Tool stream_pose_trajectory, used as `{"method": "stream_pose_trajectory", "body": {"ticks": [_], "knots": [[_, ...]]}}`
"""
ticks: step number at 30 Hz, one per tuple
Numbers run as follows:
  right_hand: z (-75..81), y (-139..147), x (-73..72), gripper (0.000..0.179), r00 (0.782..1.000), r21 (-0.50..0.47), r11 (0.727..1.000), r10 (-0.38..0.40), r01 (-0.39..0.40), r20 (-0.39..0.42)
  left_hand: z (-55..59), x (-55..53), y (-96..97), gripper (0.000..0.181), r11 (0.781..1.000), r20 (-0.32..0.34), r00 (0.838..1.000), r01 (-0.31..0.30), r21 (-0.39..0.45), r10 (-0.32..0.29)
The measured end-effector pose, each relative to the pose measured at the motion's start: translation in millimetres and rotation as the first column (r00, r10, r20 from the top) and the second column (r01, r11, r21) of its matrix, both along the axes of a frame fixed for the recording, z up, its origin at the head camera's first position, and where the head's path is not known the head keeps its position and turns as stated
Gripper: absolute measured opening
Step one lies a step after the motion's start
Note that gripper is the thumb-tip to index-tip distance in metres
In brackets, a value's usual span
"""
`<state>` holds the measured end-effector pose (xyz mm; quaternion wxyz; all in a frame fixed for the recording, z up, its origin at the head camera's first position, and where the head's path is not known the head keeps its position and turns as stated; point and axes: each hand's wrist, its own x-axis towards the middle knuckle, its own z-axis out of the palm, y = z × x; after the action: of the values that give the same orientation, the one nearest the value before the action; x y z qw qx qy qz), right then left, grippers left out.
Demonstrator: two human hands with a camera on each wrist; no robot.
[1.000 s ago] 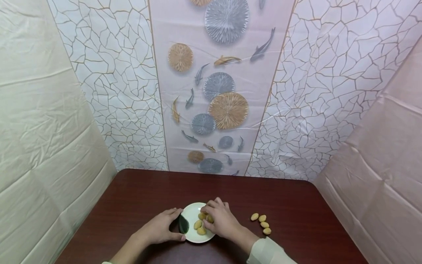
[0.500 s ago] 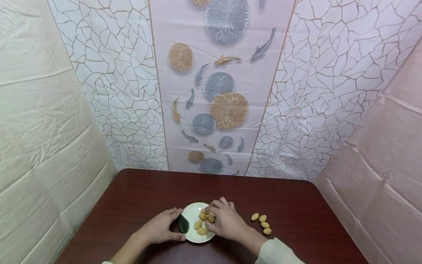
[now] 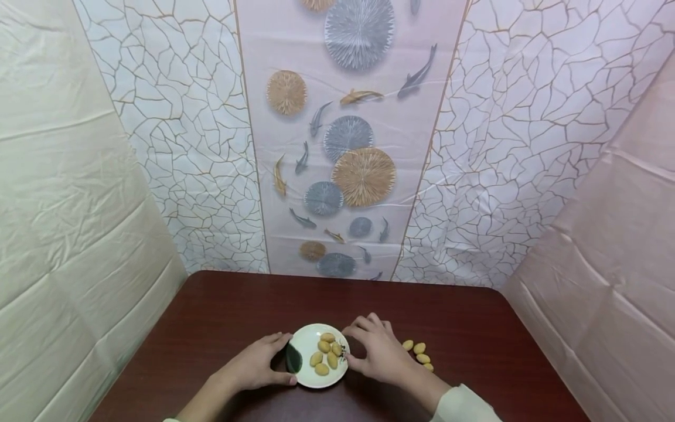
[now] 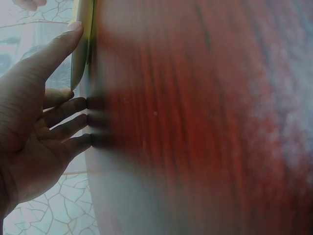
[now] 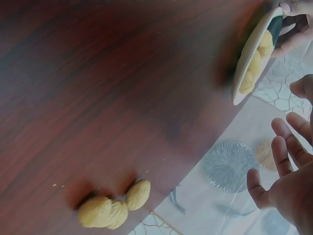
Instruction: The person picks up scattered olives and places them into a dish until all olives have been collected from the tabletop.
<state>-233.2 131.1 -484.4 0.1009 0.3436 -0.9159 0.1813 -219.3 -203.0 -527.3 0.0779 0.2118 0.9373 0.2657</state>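
Observation:
A round white plate lies on the table, with a dark green patch at its left and small dark marks at its right rim. On it rest several yellow, oval, almond-shaped pieces. My left hand holds the plate's left edge, thumb at the near side and index finger at the far side; its thumb on the rim also shows in the left wrist view. My right hand hovers by the plate's right rim with fingers spread and loosely bent, holding nothing; in the right wrist view its fingers are apart.
More yellow oval pieces lie in a short line on the table right of the plate, partly behind my right hand and wrist. The dark red-brown table ends at a patterned cloth backdrop, with beige cloth at both sides.
My right hand has moved from above the plate to its right rim, uncovering the yellow pieces and the dark marks there. My left hand stays on the plate's edge.

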Motion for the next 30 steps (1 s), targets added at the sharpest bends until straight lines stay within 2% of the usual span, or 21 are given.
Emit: {"method": "stream_pose_trajectory", "body": {"ticks": [9,21,30], "knots": [[-1.7,13,4.5,0.035,1.0,0.015,1.0,-0.024,0.025,-0.015,-1.1,-0.5,-0.2,0.111,1.0,0.004,1.0,0.0,-0.002,0.0],[-6.7,31,6.2,0.038,0.99,0.008,0.999,-0.045,0.046,-0.135,0.4,-0.1,0.3,0.11,1.0,-0.006,1.0,0.003,-0.005,-0.003],[-5.7,44,11.0,0.04,0.987,0.017,0.997,-0.076,0.08,-0.144,-1.3,0.0,0.4,0.111,1.0,-0.009,1.0,-0.003,-0.003,0.003]]}}
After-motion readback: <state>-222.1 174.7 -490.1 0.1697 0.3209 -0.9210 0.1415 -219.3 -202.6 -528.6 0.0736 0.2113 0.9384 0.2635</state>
